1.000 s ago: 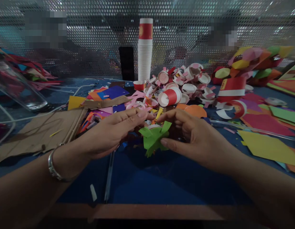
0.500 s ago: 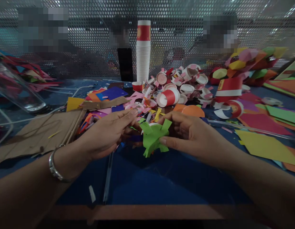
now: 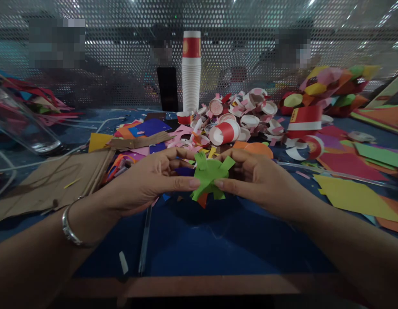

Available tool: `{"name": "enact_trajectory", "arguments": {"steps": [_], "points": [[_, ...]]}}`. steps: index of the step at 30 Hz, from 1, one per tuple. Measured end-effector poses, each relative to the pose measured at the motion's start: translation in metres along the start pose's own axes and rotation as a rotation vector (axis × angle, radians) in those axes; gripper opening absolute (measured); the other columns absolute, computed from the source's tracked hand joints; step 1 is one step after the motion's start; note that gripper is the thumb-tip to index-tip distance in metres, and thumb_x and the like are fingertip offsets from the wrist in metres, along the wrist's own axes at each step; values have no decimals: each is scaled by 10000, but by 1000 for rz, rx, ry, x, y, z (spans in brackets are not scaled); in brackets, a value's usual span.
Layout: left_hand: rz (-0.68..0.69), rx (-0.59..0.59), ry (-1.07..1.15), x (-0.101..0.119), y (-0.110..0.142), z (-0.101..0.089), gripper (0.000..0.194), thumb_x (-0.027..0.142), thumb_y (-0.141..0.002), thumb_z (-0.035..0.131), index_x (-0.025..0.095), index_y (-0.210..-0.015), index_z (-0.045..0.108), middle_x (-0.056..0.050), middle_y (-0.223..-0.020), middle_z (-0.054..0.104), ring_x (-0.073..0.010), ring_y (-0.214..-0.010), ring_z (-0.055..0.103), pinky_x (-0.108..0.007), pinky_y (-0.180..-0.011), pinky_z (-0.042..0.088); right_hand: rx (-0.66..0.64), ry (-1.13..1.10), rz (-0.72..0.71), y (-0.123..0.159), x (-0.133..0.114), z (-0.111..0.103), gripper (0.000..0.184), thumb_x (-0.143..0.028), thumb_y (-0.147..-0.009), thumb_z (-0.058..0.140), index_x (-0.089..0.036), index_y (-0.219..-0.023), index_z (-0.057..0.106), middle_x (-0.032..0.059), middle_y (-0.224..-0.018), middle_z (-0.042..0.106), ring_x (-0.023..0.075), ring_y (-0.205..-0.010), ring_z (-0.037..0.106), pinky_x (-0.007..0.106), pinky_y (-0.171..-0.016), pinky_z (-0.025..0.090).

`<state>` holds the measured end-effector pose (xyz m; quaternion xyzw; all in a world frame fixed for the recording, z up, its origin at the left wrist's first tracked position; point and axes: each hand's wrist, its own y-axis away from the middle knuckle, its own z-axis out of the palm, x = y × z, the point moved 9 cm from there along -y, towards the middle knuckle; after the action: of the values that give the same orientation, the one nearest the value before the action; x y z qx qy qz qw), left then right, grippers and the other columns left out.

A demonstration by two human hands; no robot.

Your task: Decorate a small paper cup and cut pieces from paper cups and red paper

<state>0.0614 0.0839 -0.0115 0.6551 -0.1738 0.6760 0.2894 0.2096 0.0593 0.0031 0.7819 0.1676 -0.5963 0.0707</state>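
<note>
Between both hands, above the blue table [image 3: 237, 244], is a green paper cutout [image 3: 211, 176] with short tabs spreading from a round middle. My left hand [image 3: 156, 176] grips its left side, thumb on the front face, fingers behind. My right hand [image 3: 250, 174] pinches the right side in the same way, its thumb near the lower middle. A white rim shows behind the green paper's top edge, and a bit of orange paper [image 3: 203, 200] sticks out below. What lies behind the cutout is mostly hidden.
Past my hands lies a heap of cut paper-cup pieces [image 3: 250, 120], with a tall stack of paper cups [image 3: 191, 81] behind it. Flattened brown cardboard [image 3: 57, 184] lies left, coloured paper sheets [image 3: 360, 195] right. A black phone [image 3: 167, 89] leans against the perforated screen [image 3: 121, 81].
My left hand has moved right and taken hold of the green cutout's left side. The cutout now faces me more squarely, and the orange bit beneath it shows more.
</note>
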Motion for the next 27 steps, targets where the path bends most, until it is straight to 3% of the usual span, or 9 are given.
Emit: {"name": "enact_trajectory", "arguments": {"steps": [6,10,13,17,27], "points": [[86,0,-142,3,-1,5,617,160,-736,893,233,-1243,550,-35,-1104,751,-200,-1023,737,-290,-881,569,3,67,-6,0,3,2,222,-287,-856,765,-229,-1006,613,16,-917,674,203,-831,693,304,-694,571],[117,28,-207,5,-2,5,484,200,-757,881,214,-1142,589,-32,-1061,754,-181,-953,728,-256,-782,561,6,98,-25,1,3,4,195,-266,-867,747,-242,-1002,608,15,-898,686,210,-815,694,326,-704,576],[137,7,-229,6,-1,7,343,234,-784,866,199,-1029,630,-29,-1015,757,-175,-952,716,-258,-805,552,23,131,-48,2,0,4,165,-253,-862,739,-241,-960,607,18,-880,706,221,-812,704,335,-696,583],[110,18,-248,4,0,4,338,270,-779,874,199,-1013,641,-35,-1007,760,-201,-987,714,-303,-868,548,35,169,-35,2,-2,5,201,-231,-839,736,-218,-985,599,26,-886,712,228,-809,714,343,-694,579],[104,13,-226,4,0,4,311,276,-784,870,196,-996,657,-44,-1009,767,-199,-970,714,-292,-817,551,32,197,-36,2,-1,6,232,-270,-862,745,-217,-1032,597,53,-981,721,252,-882,717,365,-739,582]]}}
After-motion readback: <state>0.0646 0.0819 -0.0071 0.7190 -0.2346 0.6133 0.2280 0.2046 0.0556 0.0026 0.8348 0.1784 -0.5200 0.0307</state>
